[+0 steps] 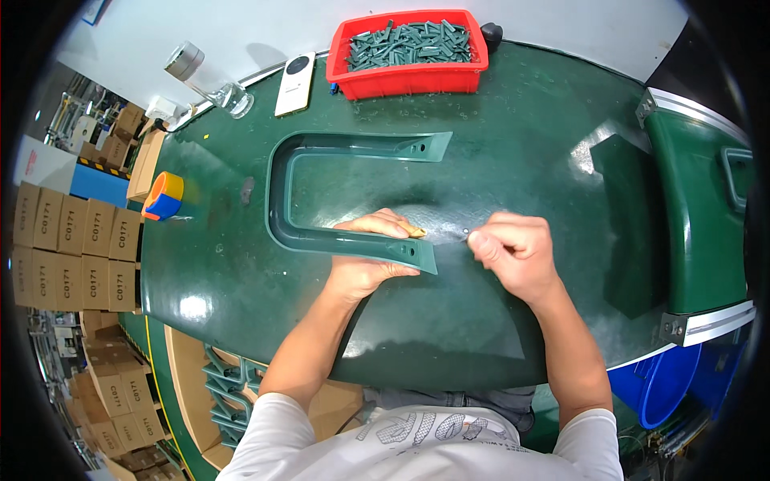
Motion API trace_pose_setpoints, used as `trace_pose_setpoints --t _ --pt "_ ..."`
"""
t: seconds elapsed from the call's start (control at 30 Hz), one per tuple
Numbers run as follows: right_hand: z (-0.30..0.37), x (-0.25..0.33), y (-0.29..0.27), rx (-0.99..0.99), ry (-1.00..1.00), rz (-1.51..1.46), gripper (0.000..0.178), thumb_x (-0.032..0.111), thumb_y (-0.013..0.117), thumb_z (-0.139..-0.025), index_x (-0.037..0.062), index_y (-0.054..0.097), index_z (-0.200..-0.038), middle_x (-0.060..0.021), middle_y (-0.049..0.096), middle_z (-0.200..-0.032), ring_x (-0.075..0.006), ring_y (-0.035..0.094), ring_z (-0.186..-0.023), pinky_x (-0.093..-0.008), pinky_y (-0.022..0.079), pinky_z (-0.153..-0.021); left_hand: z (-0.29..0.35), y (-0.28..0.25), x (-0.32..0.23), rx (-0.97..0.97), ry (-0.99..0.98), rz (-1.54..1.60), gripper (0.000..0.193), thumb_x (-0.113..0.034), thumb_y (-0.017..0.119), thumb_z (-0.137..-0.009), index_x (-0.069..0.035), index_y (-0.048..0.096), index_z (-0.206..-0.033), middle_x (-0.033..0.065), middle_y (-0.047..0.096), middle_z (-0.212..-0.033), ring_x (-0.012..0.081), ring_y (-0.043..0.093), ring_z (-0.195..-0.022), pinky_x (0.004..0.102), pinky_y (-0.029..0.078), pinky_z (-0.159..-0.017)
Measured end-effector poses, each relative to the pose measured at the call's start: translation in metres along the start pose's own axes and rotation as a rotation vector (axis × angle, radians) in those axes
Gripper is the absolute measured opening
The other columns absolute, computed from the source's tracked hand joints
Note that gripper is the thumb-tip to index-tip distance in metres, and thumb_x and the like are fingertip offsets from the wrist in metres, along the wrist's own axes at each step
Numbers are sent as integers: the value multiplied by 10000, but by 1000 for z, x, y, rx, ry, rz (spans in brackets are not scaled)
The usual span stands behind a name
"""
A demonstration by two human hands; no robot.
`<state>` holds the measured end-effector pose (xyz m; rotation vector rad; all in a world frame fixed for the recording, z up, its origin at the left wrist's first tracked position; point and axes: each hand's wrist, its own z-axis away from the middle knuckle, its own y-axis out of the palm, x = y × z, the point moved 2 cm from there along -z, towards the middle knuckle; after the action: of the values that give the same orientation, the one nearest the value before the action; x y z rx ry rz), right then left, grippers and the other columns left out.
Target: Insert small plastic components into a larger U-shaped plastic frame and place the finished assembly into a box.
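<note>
A dark green U-shaped plastic part (279, 188) lies on the green table, its two arms pointing right. Each arm ends in a flared tip with small holes. My left hand (358, 274) is closed around the nearer arm, close to its tip, with fingers on the far side and thumb on the near side. A yellowish covering (415, 231) shows at one of its fingertips. Just right of that tip, my right hand (517, 252) is closed in a pinch. A tiny shiny bit (466, 232) shows at its fingertips, too small to name.
At the back stands a red bin (407, 82) of small green strips, beside a white phone (295, 84) and a clear bottle (233, 100). Tape rolls (164, 196) sit at left. A green panel with metal rails (696, 208) borders the right. Cartons (72, 224) and a blue bin (658, 385) flank the table.
</note>
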<state>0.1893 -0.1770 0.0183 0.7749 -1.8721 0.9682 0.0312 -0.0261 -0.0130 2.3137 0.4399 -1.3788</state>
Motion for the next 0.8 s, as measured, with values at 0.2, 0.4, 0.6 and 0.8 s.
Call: trace_pose_setpoints --t 0.2,0.4,0.6,0.8 --pt "-2 7 7 157 -77 16 284 209 665 -835 5 645 -638 -97 544 -517 -194 524 -450 -314 388 -433 -2 2 0 29 26 6 400 -49 860 -538 -38 647 -877 142 676 -887 224 629 -837 333 520 -704" --pt "-3 7 5 237 -65 -26 313 223 662 -841 -3 638 -624 -105 555 -521 -202 540 -451 -316 403 -441 -2 2 -3 6 0 39 402 -58 860 -539 -34 642 -876 152 678 -876 219 626 -815 328 513 -694" --pt "-3 6 6 252 -86 -44 319 219 659 -843 -7 632 -618 -110 551 -521 -208 537 -445 -317 400 -439 1 1 0 -9 -28 67 411 -50 857 -543 -32 638 -890 156 678 -878 210 620 -798 324 512 -683" --pt "-1 5 8 354 -142 21 294 208 680 -815 4 631 -609 -109 507 -499 -232 522 -444 -332 396 -436 3 -1 0 -1 -67 77 467 -68 862 -550 -64 616 -947 106 649 -882 214 598 -852 314 496 -725"
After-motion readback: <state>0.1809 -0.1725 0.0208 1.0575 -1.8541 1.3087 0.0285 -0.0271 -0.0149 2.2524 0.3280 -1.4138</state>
